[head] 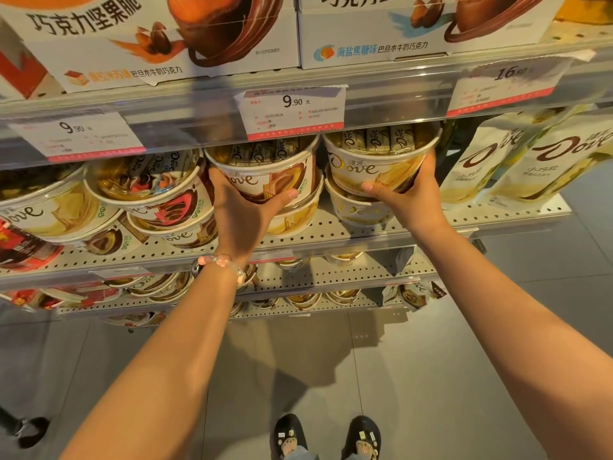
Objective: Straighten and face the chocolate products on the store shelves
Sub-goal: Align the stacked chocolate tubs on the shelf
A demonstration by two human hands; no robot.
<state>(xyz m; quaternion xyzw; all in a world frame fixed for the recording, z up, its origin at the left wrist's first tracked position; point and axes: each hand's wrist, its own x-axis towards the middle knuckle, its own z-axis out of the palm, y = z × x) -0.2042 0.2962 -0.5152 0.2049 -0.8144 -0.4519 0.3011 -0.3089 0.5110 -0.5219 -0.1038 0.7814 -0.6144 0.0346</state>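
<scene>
Left grip (243, 207) clamps the brown Dove tub (265, 174); right grip (406, 194) clamps the yellow Dove tub (378, 161) just beside it.

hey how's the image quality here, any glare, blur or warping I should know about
Head view: wide-angle warping bows the shelf rail and tilts the upper boxes; warm yellowish lighting; glare on the clear price strip washes out the right-hand price tag; the far-left tubs look soft; both hands, left hand and right hand, and their tubs stay fairly sharp; shadows fall on the floor.
</scene>
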